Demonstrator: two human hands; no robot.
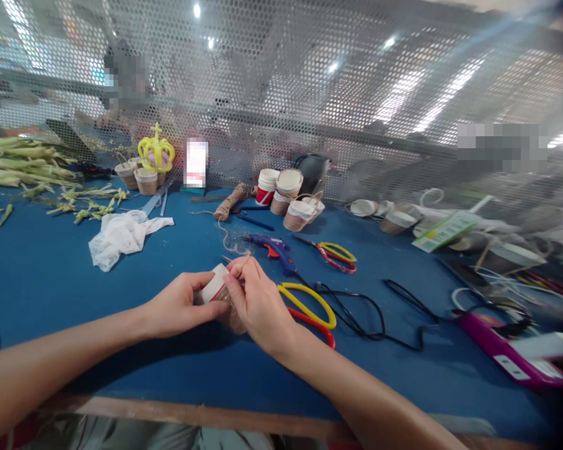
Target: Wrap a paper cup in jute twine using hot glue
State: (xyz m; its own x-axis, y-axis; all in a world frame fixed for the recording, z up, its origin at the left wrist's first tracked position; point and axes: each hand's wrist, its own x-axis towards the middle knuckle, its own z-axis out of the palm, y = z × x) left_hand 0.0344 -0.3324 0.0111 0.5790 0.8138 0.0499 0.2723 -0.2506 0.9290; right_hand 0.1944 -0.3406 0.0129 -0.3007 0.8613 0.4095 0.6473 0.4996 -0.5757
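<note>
My left hand (pixel 181 306) is closed around a small white paper cup (pixel 213 286), which lies tilted above the blue table. Brown twine is wound around part of the cup's side, beside a thin red line. My right hand (pixel 265 312) presses against the cup with thumb and fingers pinched on the twine; its fingertips partly hide the cup's far side. A loose strand leads from the fingers toward a twine bundle (pixel 231 201). Just beyond my right hand lies a blue glue gun (pixel 274 249). Partly behind that hand are large yellow and red scissor handles (pixel 319 305).
Smaller scissors (pixel 335 255) lie at right of centre. Several cups (pixel 288 187) stand at the back near a perforated metal screen (pixel 263 81). A white cloth (pixel 122 237) and corn husks (pixel 23 159) are at left. Black cable (pixel 380 312) and a purple power strip (pixel 502 347) occupy the right.
</note>
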